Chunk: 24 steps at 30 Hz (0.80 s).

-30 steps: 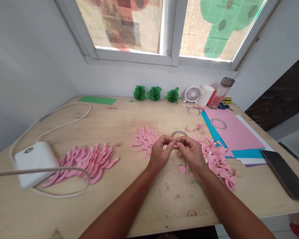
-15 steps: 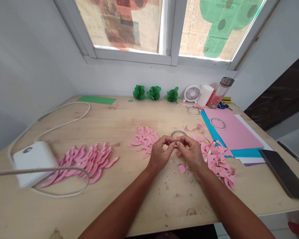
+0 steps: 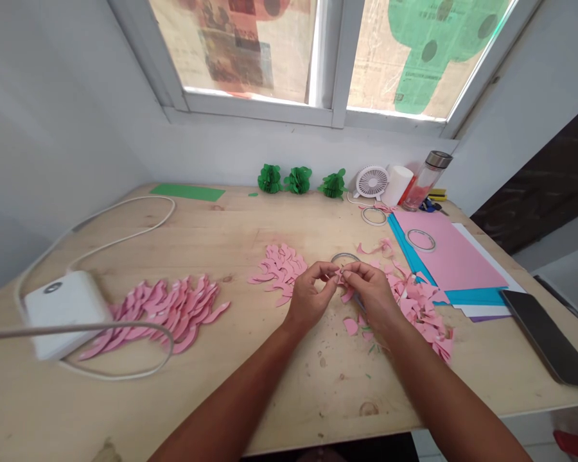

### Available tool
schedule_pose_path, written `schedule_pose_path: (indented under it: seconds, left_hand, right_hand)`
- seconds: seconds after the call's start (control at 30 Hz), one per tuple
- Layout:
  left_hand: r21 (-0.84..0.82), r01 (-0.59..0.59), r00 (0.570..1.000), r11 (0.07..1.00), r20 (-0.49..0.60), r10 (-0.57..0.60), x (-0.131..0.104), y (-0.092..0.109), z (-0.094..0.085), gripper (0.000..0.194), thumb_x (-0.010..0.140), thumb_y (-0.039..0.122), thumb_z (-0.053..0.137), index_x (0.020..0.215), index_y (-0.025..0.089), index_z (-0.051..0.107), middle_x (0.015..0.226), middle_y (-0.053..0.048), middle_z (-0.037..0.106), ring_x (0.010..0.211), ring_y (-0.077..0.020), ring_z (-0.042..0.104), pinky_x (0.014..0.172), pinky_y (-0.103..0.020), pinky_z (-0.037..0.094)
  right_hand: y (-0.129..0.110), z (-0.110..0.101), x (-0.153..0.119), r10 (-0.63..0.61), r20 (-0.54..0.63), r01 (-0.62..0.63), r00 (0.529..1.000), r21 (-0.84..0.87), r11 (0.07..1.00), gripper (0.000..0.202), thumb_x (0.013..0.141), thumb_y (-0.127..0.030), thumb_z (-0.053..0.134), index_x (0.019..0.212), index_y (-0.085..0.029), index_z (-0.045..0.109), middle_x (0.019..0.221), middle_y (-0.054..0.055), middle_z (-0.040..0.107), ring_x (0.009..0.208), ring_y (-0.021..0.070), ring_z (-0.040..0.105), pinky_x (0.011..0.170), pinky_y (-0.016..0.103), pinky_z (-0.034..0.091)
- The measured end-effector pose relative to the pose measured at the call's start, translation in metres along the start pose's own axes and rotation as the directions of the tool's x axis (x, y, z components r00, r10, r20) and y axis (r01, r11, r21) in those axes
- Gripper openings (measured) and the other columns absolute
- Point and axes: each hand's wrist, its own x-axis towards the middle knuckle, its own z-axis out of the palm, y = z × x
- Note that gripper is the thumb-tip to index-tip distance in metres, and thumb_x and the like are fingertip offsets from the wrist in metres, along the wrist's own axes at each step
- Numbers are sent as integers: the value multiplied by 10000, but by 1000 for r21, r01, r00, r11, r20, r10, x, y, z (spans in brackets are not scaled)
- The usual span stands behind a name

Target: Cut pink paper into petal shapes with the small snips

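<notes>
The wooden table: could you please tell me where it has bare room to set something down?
The table is bare between the green strip and the middle pink pile, and again between the left pink pile and the left forearm. The right side is crowded with pink scraps, stacked paper and a dark flat device.

Soft daylight from the window (image 3: 338, 64), white glare along its lower edge, stretched picture borders.

Wht wall (image 3: 207, 149) w/ backlit window (image 3: 241, 54)

Curved pink paper strips (image 3: 280, 266) lie left of your left hand (image 3: 312, 292), a ragged pink paper scrap heap (image 3: 424, 314) right of your right hand (image 3: 372, 290).
</notes>
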Motion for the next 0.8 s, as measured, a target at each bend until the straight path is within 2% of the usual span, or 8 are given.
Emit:
schedule_pose_path:
  seconds: [0.2, 0.37, 0.8]
  left_hand:
    - [-22, -18, 1000, 1000, 2, 18, -1, 2, 0, 118, 773, 233, 566, 861, 175, 618, 817, -41, 656, 770, -150, 608, 724, -284, 489]
    - [-38, -29, 1000, 999, 8, 30, -1, 4, 1, 126, 767, 230, 576, 872, 177, 619, 828, -47, 661, 765, -153, 610, 726, -288, 497]
    - [19, -126, 992, 992, 10, 126, -1, 6, -2, 114, 770, 198, 576, 867, 189, 636, 818, -39, 653, 743, -138, 604, 693, -266, 494]
  right_hand:
    - [-8, -1, -1, 102, 151, -136, 983, 239, 961, 142, 652, -275, 697, 689, -160, 622, 646, 4, 581, 557, 93, 485, 506, 218, 407]
    - [-10, -4, -1, 110, 246, -194, 963, 351, 916, 95, 673, -233, 677, 698, -163, 619, 614, -12, 553, 554, 85, 482, 517, 213, 389]
    - [-5, -2, -1, 128, 214, -191, 969, 309, 932, 95, 674, -220, 687, 705, -164, 617, 588, -24, 553, 522, 68, 455, 498, 200, 341]
